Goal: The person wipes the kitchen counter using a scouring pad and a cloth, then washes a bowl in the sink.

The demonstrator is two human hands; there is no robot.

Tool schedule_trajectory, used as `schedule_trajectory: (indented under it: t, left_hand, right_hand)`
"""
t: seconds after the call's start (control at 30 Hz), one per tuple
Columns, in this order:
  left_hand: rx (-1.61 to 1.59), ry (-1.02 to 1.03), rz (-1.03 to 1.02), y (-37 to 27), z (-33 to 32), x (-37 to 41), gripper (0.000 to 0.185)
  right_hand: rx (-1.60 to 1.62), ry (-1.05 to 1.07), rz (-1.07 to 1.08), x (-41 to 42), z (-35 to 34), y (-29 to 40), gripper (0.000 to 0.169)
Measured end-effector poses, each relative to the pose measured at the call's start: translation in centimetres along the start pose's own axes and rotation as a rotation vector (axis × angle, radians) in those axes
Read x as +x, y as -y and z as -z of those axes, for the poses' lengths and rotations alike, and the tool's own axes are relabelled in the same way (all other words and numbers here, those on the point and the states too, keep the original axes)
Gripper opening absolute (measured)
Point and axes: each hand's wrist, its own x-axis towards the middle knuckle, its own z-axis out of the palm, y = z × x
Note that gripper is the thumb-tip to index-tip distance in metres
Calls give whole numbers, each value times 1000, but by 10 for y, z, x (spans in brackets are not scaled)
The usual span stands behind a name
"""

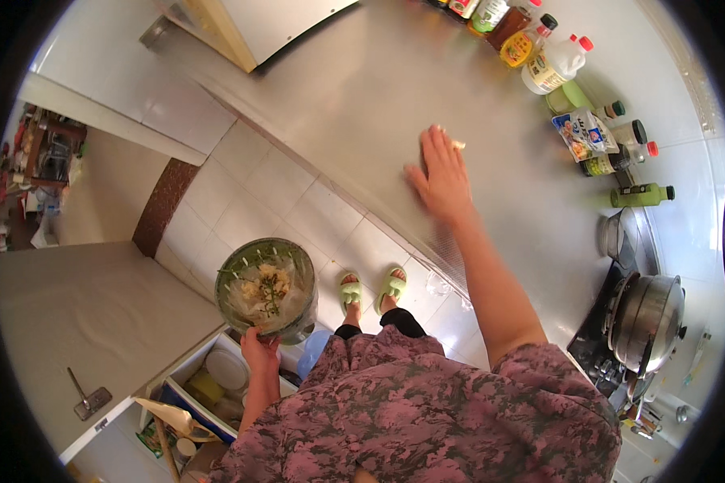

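My left hand [261, 351] grips the near rim of a round bin [307, 302], which I hold above the tiled floor. The bin is lined with a clear plastic bag [241, 305] and has pale food scraps [260, 284] and green stems [273, 296] inside. My right hand [444, 172] lies palm down on the metal countertop [362, 121], its fingers pointing away from me. A small pale scrap [458, 145] shows at its fingertips; whether anything is under the palm is hidden.
Bottles, among them a white jug [547, 72], and a seasoning packet [583, 136] line the wall. A glass bowl [617, 235] and a steel pot [646, 323] on the stove stand at the right. At the lower left is an open drawer [184, 392] with containers; green slippers [350, 293] are on my feet.
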Motion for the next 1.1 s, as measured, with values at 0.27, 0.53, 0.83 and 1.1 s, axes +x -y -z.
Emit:
schedule_trajectory:
  t: [0.27,0.53,0.83,1.1]
  left_hand:
    - [72,-51,-18,-12,2,5,25]
    - [132,-37,17,-16,-11,15,18]
    - [140,229,36,-25,1,32,21]
    - [135,191,-55,-30,-7,-6,18]
  right_hand:
    - [71,40,292,101,-60,127,76]
    - [131,43,196,-59,-20,79,78]
    - [-124,85,-313,-268,57,13,84]
    - [-18,-55,4,-156,38,53,64]
